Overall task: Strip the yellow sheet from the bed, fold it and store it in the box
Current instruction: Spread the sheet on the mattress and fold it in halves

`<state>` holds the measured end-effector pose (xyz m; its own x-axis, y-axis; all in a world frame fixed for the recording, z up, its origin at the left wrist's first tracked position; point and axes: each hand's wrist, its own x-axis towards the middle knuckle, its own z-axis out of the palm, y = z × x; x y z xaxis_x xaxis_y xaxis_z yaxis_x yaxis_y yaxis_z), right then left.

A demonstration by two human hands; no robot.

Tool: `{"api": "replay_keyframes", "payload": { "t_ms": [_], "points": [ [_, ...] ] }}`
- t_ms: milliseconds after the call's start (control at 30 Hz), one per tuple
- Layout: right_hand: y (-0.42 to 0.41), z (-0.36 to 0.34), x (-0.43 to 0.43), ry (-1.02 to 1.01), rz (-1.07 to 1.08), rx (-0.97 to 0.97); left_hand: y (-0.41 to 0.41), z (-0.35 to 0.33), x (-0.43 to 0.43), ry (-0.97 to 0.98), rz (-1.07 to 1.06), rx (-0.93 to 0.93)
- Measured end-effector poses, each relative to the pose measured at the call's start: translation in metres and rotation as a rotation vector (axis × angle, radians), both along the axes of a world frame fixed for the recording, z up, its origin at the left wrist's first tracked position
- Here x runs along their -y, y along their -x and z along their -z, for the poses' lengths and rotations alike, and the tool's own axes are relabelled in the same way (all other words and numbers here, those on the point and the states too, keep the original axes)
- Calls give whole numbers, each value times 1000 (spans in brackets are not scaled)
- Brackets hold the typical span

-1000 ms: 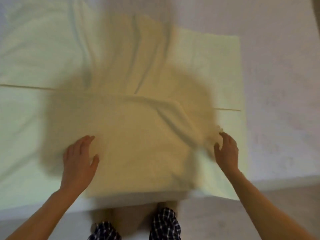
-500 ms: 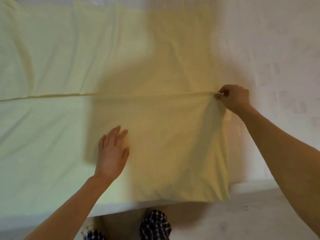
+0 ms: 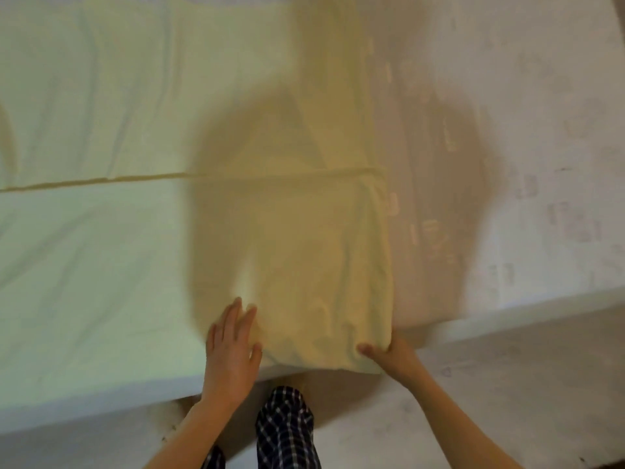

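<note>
Yellow sheet [image 3: 135, 248] lies spread flat on the bed [image 3: 507, 164], already off the mattress cover and doubled over at least once. A straight layer edge [image 3: 101, 180] runs across it from left to right. Its long axis goes sideways across the view. The right end stops a little right of the person's middle, while the left end runs out of the picture, so most of the cloth lies to the left of both hands.

The left hand [image 3: 233, 350] rests palm down on the sheet near the bed's front edge, fingers straight and together, holding nothing and only pressing the cloth flat. The right hand [image 3: 392, 353] is at the near right corner [image 3: 372, 363] of the sheet. Its thumb lies on top and the fingers seem tucked beneath, so it looks to be pinching that corner.

I judge the folding to be under way and not finished. The next fold likely carries the right end leftward along the long axis, with the left hand as the anchor. The right hand is the one at the free end. The far right corner is well away from both hands. The box is not in view.
</note>
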<state>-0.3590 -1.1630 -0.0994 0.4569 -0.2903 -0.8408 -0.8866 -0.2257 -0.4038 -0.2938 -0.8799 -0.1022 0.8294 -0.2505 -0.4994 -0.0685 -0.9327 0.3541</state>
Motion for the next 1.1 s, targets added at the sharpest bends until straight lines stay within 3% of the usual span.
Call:
{"api": "replay_keyframes", "payload": {
  "t_ms": [133,233,367,467,567,767,933,1100],
  "points": [
    [25,-5,8,99,207,67,5,-2,-8,-23,-5,9],
    [47,-3,8,173,260,46,6,-4,-21,-59,168,44],
    [53,0,1,131,320,-84,14,-7,-35,-100,217,9],
    [59,-6,-5,415,155,-199,26,-17,-42,-122,239,-37],
    [51,-24,-31,534,-66,-152,31,-29,-67,-168,145,-134],
    [-44,-52,-140,509,-410,122,-5,-49,-167,-260,-91,-43],
    [-169,-39,-272,467,-807,443,-92,-48,-250,-284,-70,95],
    [-274,15,-381,550,-1101,578,-192,-16,-320,-243,12,196]
  ]
}}
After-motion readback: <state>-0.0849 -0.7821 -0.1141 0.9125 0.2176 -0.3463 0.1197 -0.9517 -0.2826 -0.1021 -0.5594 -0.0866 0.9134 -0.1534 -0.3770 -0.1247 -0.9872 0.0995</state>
